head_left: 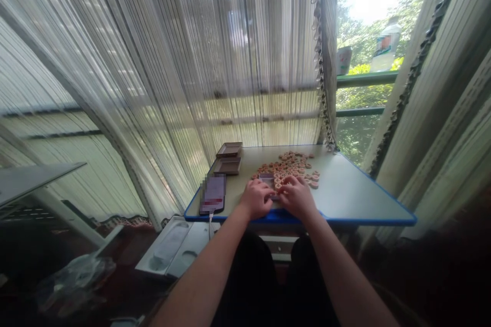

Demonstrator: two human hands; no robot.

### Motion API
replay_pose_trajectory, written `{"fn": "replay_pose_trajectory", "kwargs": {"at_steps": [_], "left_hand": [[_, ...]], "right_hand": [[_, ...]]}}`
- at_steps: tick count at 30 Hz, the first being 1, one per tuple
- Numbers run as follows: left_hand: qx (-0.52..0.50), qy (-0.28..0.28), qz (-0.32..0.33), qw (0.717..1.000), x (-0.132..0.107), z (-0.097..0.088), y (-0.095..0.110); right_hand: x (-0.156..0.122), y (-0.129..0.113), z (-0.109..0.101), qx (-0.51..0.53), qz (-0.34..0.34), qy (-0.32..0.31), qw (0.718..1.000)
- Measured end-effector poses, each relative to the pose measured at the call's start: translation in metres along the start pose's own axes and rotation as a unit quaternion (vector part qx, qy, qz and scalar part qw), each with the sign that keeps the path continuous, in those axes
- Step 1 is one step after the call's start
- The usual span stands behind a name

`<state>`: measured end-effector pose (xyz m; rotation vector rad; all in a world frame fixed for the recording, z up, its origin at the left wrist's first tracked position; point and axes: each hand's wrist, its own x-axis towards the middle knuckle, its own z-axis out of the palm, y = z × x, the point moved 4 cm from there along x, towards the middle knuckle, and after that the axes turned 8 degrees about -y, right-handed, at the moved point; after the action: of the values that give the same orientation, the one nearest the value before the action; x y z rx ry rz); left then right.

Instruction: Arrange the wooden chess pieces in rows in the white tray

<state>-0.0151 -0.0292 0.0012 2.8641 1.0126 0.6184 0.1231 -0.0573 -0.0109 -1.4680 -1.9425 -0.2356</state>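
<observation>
A heap of small round wooden game pieces (291,166) lies on a pale table with a blue rim (356,189). My left hand (256,198) and my right hand (297,196) rest side by side at the heap's near edge, fingers curled down. Between them sits a small dark tray or box (267,180), with my left fingertips on it. My right fingertips touch pieces at the edge of the heap. What either hand grips is too small to make out.
A phone with a cable (213,194) lies at the table's left end. Two brown shallow boxes (228,158) are stacked behind it. Striped curtains hang behind; an open window with a green rail (364,79) is at right. A white tray (176,248) lies on the floor.
</observation>
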Motion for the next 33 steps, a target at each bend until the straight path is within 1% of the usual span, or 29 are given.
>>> {"fn": "replay_pose_trajectory", "kwargs": {"at_steps": [5,8,13,20,25,33], "left_hand": [[-0.016,-0.003,0.005,1.0,0.001,0.0,0.001],[-0.021,0.002,0.005,1.0,0.002,0.001,0.001],[-0.023,0.017,0.003,1.0,0.001,0.002,-0.002],[-0.032,-0.006,0.005,0.999,0.002,0.002,-0.001],[-0.038,-0.01,0.007,0.999,0.002,0.003,-0.002],[-0.036,-0.026,0.001,0.999,0.002,0.003,-0.002]], "right_hand": [[-0.001,0.001,-0.001,0.009,-0.005,0.009,1.0],[-0.001,0.001,-0.001,0.011,-0.009,0.002,1.0],[-0.002,0.006,-0.001,0.009,0.028,0.012,0.999],[-0.002,0.008,0.0,0.031,0.028,-0.005,0.999],[-0.004,0.007,-0.004,0.034,0.022,0.023,0.999],[-0.004,0.013,-0.006,0.058,0.053,0.054,0.995]]}}
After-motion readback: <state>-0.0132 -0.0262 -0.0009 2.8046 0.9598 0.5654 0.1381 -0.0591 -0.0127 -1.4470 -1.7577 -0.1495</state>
